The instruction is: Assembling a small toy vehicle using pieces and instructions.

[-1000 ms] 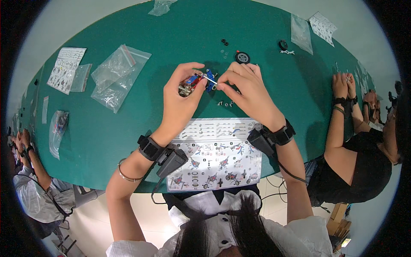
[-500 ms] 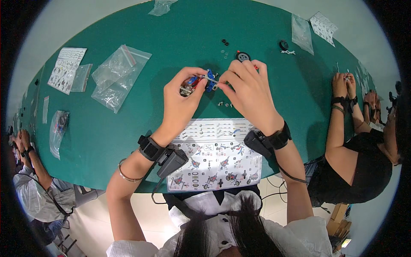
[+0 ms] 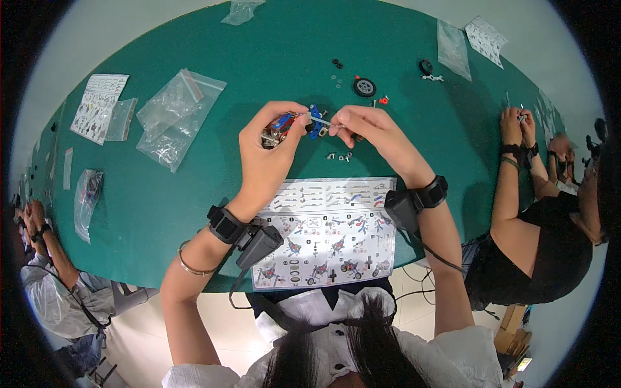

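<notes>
The left hand (image 3: 268,152) covers most of the small red and blue model (image 3: 284,123), so its shape under the fingers cannot be told. Just right of the model, the thin rod (image 3: 321,120) pinched by the right hand (image 3: 369,129) is too fine to identify. The tiny bits (image 3: 339,156) lying below the model are too small to tell apart. The drawings on the sheet (image 3: 326,229) are unreadable, and a wrist device hides part of it.
</notes>
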{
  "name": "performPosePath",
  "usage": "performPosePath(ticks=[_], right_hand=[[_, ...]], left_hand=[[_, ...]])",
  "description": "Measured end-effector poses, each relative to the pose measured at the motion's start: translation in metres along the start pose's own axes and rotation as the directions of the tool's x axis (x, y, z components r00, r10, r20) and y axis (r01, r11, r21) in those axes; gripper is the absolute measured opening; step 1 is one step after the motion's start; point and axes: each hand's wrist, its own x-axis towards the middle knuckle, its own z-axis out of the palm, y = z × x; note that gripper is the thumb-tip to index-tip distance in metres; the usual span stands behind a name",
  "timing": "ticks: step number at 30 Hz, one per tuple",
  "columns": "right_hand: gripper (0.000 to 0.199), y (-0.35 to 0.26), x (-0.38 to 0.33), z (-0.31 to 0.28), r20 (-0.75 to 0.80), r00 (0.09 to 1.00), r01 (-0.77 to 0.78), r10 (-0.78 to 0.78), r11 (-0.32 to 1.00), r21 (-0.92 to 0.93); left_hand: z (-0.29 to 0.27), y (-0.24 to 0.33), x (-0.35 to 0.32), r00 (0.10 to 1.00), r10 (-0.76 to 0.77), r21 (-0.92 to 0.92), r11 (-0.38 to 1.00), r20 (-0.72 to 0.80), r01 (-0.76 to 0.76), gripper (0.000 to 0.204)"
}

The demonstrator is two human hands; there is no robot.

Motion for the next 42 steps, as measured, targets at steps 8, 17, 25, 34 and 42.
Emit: performPosePath(ticks=[8, 17, 25, 34, 42], right_hand=[[0.013, 0.004, -0.001, 0.014, -0.136, 0.972, 0.138, -0.193, 0.932, -0.336], [0.012, -0.011, -0.001, 0.016, -0.070, 0.916, 0.220, -0.395, 0.640, -0.736], [0.020, 0.012, 0.004, 0.009, -0.104, 0.922, 0.276, -0.374, 0.820, -0.501], [0.014, -0.002, 0.000, 0.015, -0.053, 0.846, 0.212, -0.530, 0.427, -0.879], [0.013, -0.007, 0.003, 0.022, 0.092, 0.750, 0.199, -0.655, 0.092, -0.976]], left_hand=[[0.000, 0.001, 0.002, 0.999, -0.041, -0.068, 0.997, 0.002, 0.041, 0.013], [-0.001, -0.001, 0.001, 1.000, -0.007, -0.025, 1.000, 0.017, 0.007, 0.012], [0.000, 0.001, 0.000, 0.999, 0.020, -0.004, 1.000, 0.034, -0.020, 0.013], [0.000, 0.002, 0.001, 0.997, -0.045, -0.001, 0.999, 0.058, 0.045, 0.021], [-0.001, -0.003, 0.002, 0.995, -0.083, -0.036, 0.996, 0.046, 0.084, 0.014]])
